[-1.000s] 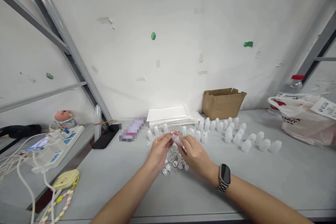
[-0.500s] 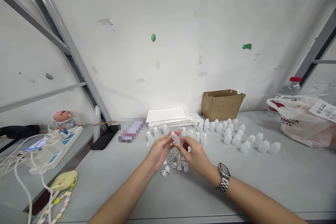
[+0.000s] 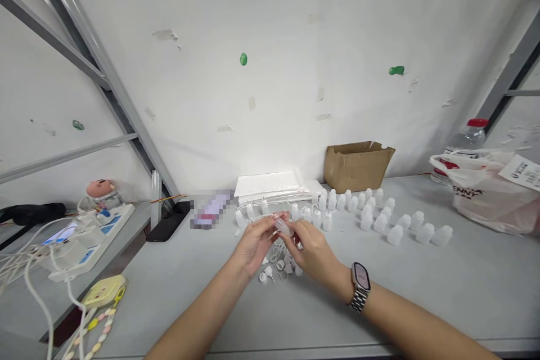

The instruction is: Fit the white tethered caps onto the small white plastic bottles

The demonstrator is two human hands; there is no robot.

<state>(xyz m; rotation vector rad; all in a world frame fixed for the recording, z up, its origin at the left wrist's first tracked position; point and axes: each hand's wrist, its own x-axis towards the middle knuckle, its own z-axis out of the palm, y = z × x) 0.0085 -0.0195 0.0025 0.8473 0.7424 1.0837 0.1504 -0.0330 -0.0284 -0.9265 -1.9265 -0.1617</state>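
Note:
Between my two hands is a small translucent squeeze bottle (image 3: 284, 227), tilted above the table. My left hand (image 3: 258, 241) is closed on its left end, while the fingers of my right hand (image 3: 309, 243) pinch its right side. Fingers cover much of the bottle, so I cannot tell whether a cap is on it. Just below my hands lies a loose pile of white caps (image 3: 280, 265), some with thin needle tips and strap loops. Behind my hands stand several capped bottles (image 3: 317, 218). To the right, several uncapped translucent bottles (image 3: 395, 234) stand in loose rows.
Flat white packs (image 3: 270, 187) and a cardboard box (image 3: 358, 167) sit against the wall. At the right are a plastic bag (image 3: 493, 197) and a water bottle (image 3: 468, 140). A black phone (image 3: 167, 221), a power strip (image 3: 93, 247) with cables and a yellow case (image 3: 103, 291) lie left.
The bottle has turned slightly between my hands, and my right fingers have shifted a little on it. The view has moved slightly. The other bottles and the caps have stayed put.

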